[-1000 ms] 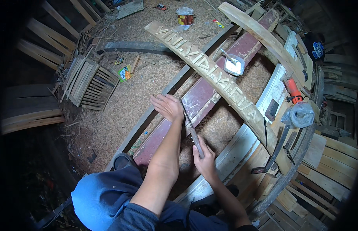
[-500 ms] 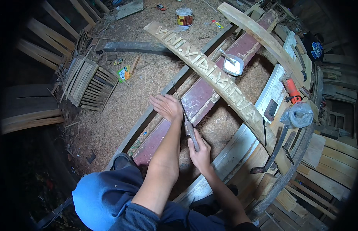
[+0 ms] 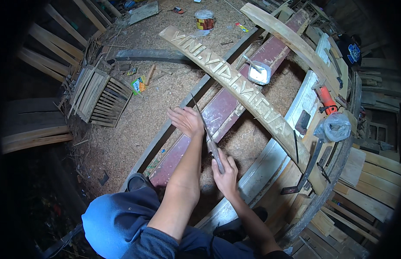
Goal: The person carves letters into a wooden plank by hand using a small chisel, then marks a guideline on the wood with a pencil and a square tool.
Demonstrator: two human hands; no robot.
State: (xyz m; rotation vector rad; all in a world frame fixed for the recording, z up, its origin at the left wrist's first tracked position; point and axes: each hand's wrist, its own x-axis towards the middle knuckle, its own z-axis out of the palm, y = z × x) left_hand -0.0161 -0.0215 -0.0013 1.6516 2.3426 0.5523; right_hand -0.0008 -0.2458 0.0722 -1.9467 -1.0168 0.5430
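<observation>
My right hand (image 3: 225,173) is wrapped around the worn handle of a handsaw (image 3: 203,122). The narrow dark blade shows almost edge-on and points away from me, with its tip ahead of my left hand. My left hand (image 3: 186,121) lies just left of the blade, fingers stretched out over the dark grey rail (image 3: 156,144). Whatever is beneath its palm is hidden. Under the blade runs a worn dark red board (image 3: 221,109). Farther off, a long curved plank (image 3: 228,73) with raised wooden letters crosses the red board.
A white tub (image 3: 259,72) with a brush stands on the red board. At right are an orange power tool (image 3: 325,99), a plastic bag (image 3: 336,128) and a metal square (image 3: 305,175). A slatted wooden piece (image 3: 97,95) and a paint bucket (image 3: 204,20) are on the shavings-covered floor.
The view has shifted very slightly. Both hands and the handsaw keep nearly the same position, and the grip has not changed.
</observation>
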